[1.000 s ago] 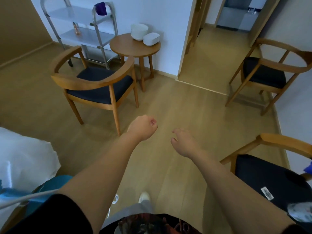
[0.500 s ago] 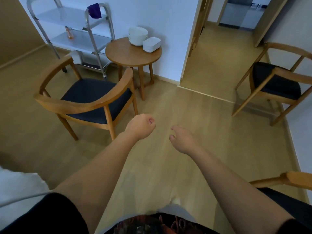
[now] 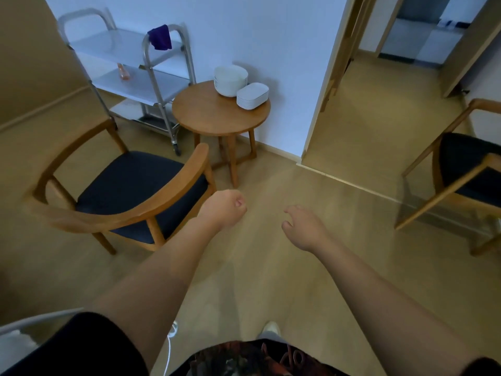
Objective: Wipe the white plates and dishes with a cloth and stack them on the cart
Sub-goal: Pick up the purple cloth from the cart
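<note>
A wooden armchair with a dark blue seat cushion [image 3: 135, 191] stands on the light wood floor [image 3: 271, 280] left of an open doorway [image 3: 393, 85], and a second matching wooden armchair [image 3: 466, 172] sits at the right edge.

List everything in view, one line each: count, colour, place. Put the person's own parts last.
cart: one, metal with white shelves, against the wall at the back left
cloth: one, purple, draped over the cart's handle
bottle: one, pinkish, on the cart's middle shelf
round table: one, wooden, right of the cart
round dishes: one stack, white, at the back of the table
rectangular plates: one stack, white, on the table beside the round dishes
armchairs: two, wooden with dark seats, one near left, one at the right edge
doorway: one, open, right of the wall
left hand: one, fingers curled, holds nothing
right hand: one, fingers loose, holds nothing
</note>
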The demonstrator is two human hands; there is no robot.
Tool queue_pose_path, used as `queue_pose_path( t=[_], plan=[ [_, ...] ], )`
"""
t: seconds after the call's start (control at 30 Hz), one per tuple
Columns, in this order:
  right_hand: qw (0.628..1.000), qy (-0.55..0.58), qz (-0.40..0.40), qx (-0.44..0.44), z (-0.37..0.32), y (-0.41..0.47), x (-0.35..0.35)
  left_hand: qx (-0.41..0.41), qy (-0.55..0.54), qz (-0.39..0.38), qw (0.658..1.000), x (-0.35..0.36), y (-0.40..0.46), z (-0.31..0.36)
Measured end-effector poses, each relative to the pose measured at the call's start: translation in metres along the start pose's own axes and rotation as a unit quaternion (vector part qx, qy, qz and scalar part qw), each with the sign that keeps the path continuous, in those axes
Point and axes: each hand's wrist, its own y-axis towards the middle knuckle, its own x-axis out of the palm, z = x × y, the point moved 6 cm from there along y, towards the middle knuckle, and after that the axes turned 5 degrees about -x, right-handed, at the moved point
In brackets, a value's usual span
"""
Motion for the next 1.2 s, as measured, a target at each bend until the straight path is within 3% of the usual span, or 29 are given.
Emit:
queue_pose_path(
  t=[0.5, 1.2],
  plan=[
    [0.998, 0.007, -0.041, -0.044, 0.050, 0.158, -0.043, -0.055, -0.028, 0.010, 0.998, -0.013, 0.144, 0.016],
    [0.996, 0.004, -0.063, -0.056, 0.025, 0.457, -0.098, -0.097, -0.062, 0.024, 0.993, -0.110, 0.417, -0.049]
  ],
)
